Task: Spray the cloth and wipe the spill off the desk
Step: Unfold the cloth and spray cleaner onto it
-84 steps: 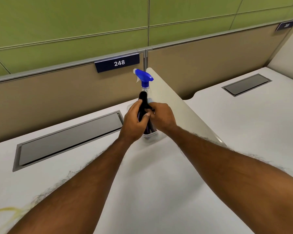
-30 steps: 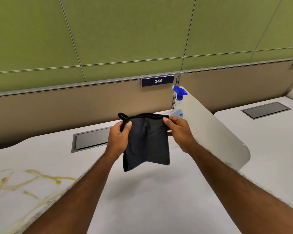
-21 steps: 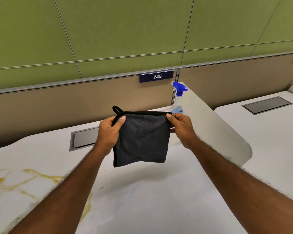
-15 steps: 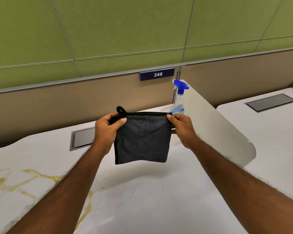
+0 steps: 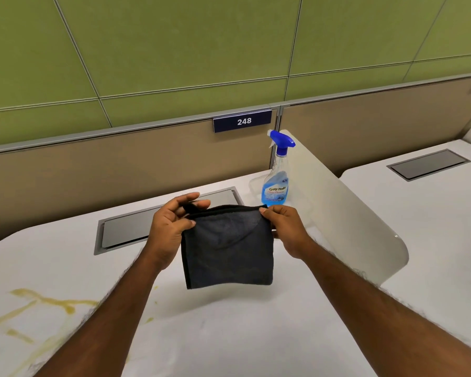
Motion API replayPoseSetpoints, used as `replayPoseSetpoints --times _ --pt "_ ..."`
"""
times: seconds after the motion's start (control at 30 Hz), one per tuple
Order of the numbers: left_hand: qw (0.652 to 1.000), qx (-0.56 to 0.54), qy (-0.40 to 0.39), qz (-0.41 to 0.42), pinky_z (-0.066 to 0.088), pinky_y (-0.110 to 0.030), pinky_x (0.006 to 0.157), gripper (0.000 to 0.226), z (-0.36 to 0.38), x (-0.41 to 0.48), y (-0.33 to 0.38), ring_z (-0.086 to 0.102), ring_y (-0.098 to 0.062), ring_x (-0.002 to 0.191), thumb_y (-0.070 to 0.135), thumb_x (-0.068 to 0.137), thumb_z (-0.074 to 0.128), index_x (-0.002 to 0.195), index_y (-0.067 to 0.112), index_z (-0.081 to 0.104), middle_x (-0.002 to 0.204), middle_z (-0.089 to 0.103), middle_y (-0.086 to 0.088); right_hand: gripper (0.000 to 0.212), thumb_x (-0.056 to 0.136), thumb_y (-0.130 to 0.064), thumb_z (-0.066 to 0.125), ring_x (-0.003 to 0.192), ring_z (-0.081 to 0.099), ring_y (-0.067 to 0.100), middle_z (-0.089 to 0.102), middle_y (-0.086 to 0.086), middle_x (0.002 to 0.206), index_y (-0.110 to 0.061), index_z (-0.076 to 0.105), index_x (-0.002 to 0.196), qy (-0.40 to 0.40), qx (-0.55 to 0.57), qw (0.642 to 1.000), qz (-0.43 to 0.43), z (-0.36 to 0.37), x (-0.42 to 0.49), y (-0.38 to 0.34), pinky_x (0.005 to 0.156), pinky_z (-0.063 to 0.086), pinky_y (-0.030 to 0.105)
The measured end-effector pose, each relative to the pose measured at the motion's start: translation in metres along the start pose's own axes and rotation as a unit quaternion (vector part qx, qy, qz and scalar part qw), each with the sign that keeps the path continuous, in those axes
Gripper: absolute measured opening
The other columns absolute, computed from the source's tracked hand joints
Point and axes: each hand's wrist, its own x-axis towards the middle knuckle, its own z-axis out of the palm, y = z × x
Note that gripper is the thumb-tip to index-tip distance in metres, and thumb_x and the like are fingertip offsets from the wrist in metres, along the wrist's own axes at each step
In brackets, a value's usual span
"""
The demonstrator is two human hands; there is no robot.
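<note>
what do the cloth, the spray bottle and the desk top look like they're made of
Cloth: dark, matte, finely napped fabric with a stitched hem, probably microfibre; it hangs limp.
Spray bottle: clear glossy plastic body showing blue liquid, with an opaque blue plastic trigger head.
Desk top: smooth white surface with a soft sheen, likely laminate, though that is uncertain.

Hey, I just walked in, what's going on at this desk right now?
A person is holding a dark cloth up above the white desk, the left hand and right hand each pinching a top corner so it hangs down. A blue spray bottle stands untouched behind it, against the divider. Yellowish spill streaks lie on the desk to the left, not yet wiped.
</note>
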Motion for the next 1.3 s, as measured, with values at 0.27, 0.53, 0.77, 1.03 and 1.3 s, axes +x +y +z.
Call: replayPoseSetpoints --times 0.27,0.53,0.77,1.03,1.3 --pt "0.986 -0.155 0.037 -0.051 0.056 -0.028 0.089 0.066 0.011 0.016 -0.007 0.067 -0.028 0.112 -0.023 0.079 0.031 0.114 0.019 0.067 0.11 0.074 -0.014 0.013 0.097 -0.028 0.056 0.09 0.062 0.02 0.064 0.0 0.092 -0.02 0.061 0.088 -0.029 -0.043 0.997 0.063 -0.005 0.023 0.008 0.065 0.051 0.022" --pt "0.969 -0.22 0.092 -0.06 0.056 -0.025 0.088 0.057 0.028 0.03 -0.01 0.07 -0.021 0.105 -0.019 0.085 0.031 0.116 0.014 0.065 0.104 0.075 -0.009 0.01 0.097 -0.029 0.056 0.086 0.065 0.019 0.064 -0.001 0.096 -0.019 0.057 0.096 -0.044 -0.043 0.995 0.084 -0.007 0.051 0.012 0.065 0.056 0.022" --pt "0.973 -0.201 0.102 -0.045 0.057 -0.022 0.085 0.054 0.032 0.041 -0.009 0.072 -0.016 0.094 -0.017 0.087 0.028 0.117 0.013 0.063 0.093 0.076 -0.006 0.024 0.089 -0.029 0.067 0.091 0.064 0.018 0.064 -0.001 0.095 -0.012 0.061 0.106 0.074 -0.121 0.988 -0.067 -0.017 0.08 0.009 0.088 0.053 0.028" --pt "0.976 -0.182 0.114 -0.032 0.056 -0.022 0.087 0.053 0.024 0.044 0.003 0.071 -0.016 0.098 -0.016 0.088 0.029 0.115 0.014 0.064 0.097 0.075 -0.006 0.084 0.078 -0.03 0.08 0.127 0.047 0.023 0.044 0.008 0.145 -0.014 0.031 0.143 0.183 -0.138 0.971 -0.073 -0.035 0.173 -0.012 0.105 0.043 0.038" --pt "0.971 -0.198 0.131 -0.021 0.056 -0.023 0.087 0.059 0.013 0.043 -0.001 0.071 -0.017 0.1 -0.016 0.085 0.031 0.104 0.019 0.074 0.098 0.075 -0.007 0.057 0.082 -0.025 0.076 0.1 0.063 0.023 0.064 0.006 0.11 -0.012 0.05 0.131 0.114 -0.087 0.983 -0.113 -0.044 0.218 -0.018 0.086 0.05 0.034"
